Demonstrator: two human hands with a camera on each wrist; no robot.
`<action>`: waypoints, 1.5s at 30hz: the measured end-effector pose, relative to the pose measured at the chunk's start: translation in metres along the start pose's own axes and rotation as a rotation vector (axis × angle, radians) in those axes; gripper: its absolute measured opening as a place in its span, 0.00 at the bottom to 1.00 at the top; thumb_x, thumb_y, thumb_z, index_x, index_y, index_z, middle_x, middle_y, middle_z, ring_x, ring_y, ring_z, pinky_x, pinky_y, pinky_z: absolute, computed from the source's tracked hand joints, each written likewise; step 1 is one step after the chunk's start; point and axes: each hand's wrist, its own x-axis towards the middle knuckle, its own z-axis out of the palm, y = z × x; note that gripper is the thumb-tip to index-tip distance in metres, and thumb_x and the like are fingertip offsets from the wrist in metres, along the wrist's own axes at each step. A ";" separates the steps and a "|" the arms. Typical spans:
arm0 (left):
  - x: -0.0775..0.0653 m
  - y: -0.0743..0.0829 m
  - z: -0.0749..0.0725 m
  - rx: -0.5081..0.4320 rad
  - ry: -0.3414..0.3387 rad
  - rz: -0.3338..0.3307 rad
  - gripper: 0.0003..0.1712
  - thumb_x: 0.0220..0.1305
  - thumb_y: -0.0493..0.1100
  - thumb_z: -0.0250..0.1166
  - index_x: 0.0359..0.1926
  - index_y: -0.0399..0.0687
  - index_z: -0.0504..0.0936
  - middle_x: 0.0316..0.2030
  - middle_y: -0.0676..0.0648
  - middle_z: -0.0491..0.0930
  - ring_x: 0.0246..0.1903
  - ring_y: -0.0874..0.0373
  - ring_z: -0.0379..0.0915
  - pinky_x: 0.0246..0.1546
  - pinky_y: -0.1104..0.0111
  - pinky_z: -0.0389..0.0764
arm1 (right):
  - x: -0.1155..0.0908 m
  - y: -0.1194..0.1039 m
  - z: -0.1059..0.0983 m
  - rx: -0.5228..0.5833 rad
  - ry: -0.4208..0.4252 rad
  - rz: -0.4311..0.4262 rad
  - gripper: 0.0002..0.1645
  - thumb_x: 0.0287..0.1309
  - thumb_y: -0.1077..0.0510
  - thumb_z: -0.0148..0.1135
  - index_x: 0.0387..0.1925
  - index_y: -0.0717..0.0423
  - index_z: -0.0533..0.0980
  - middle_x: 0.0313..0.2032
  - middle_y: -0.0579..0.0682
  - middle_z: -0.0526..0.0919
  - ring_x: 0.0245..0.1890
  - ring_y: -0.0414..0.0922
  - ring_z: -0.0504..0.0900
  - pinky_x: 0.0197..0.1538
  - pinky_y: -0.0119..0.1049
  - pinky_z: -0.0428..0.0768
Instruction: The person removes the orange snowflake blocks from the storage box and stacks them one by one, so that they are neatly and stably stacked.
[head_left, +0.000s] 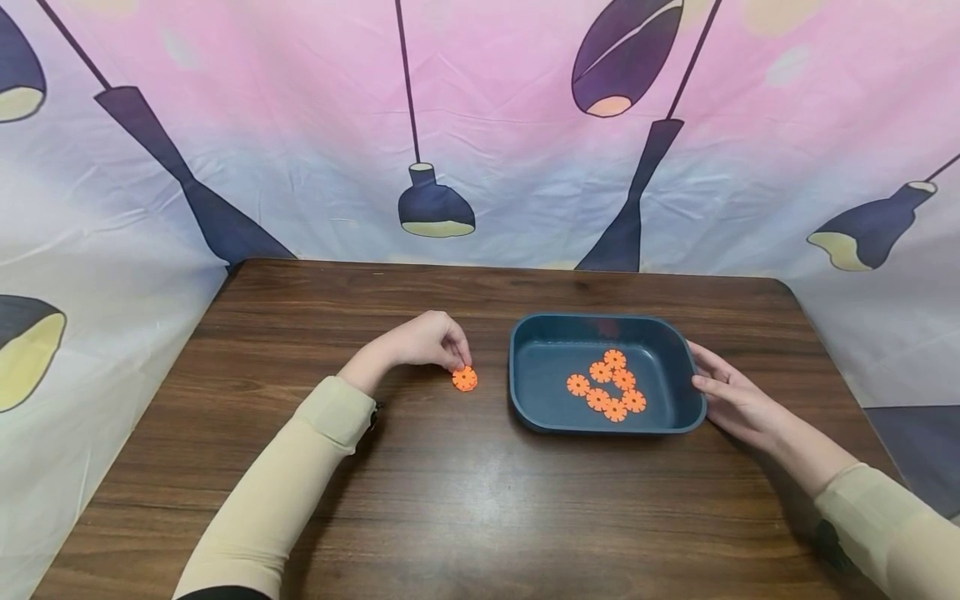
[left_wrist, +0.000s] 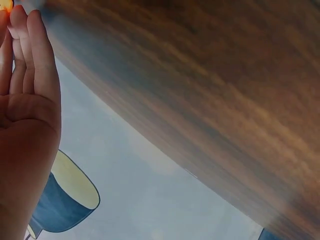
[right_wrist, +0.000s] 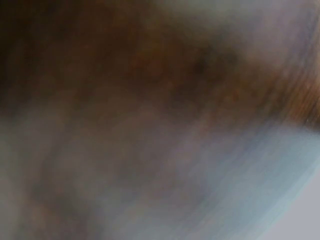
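Observation:
My left hand (head_left: 431, 340) reaches down at the left of the blue tray and pinches an orange notched disc (head_left: 465, 379) by its far edge, at or just above the table. Whether a second disc lies under it, I cannot tell. In the left wrist view the left hand (left_wrist: 30, 85) has its fingers together, with a sliver of orange at the tips. A deep blue tray (head_left: 551, 421) holds several more orange notched discs (head_left: 597, 399) in a loose cluster. At the tray's right end, my right hand (head_left: 738, 400) grips the wall, thumb at the rim.
Everything sits on a dark brown wooden table (head_left: 465, 517). Behind its far edge hangs a pastel cloth (head_left: 322, 167) printed with lamps. The right wrist view is blurred, with only brown and grey patches.

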 end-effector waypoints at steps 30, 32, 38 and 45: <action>0.004 -0.002 0.000 0.015 0.009 -0.024 0.06 0.64 0.29 0.69 0.37 0.38 0.92 0.32 0.44 0.91 0.29 0.67 0.82 0.36 0.73 0.84 | -0.001 -0.003 0.002 0.012 -0.005 0.006 0.32 0.83 0.66 0.41 0.75 0.30 0.66 0.67 0.33 0.77 0.64 0.32 0.80 0.61 0.30 0.82; 0.005 -0.002 -0.001 0.008 0.016 -0.016 0.06 0.64 0.29 0.69 0.38 0.38 0.92 0.32 0.44 0.91 0.29 0.66 0.82 0.35 0.73 0.84 | -0.001 -0.002 0.002 0.010 -0.004 0.010 0.32 0.83 0.65 0.41 0.75 0.30 0.66 0.67 0.32 0.77 0.64 0.32 0.80 0.61 0.30 0.82; 0.009 0.008 -0.008 0.018 0.057 0.007 0.05 0.65 0.31 0.70 0.39 0.39 0.92 0.33 0.46 0.92 0.30 0.65 0.84 0.37 0.72 0.84 | -0.001 -0.002 0.000 0.011 -0.007 0.017 0.32 0.84 0.65 0.40 0.75 0.30 0.66 0.67 0.32 0.77 0.64 0.32 0.80 0.61 0.31 0.82; 0.017 0.026 -0.014 0.047 0.111 0.071 0.06 0.65 0.32 0.70 0.42 0.37 0.91 0.35 0.45 0.92 0.35 0.60 0.88 0.43 0.68 0.87 | 0.000 -0.001 0.000 0.006 -0.005 0.021 0.32 0.84 0.65 0.40 0.75 0.29 0.66 0.67 0.32 0.77 0.64 0.32 0.80 0.61 0.31 0.82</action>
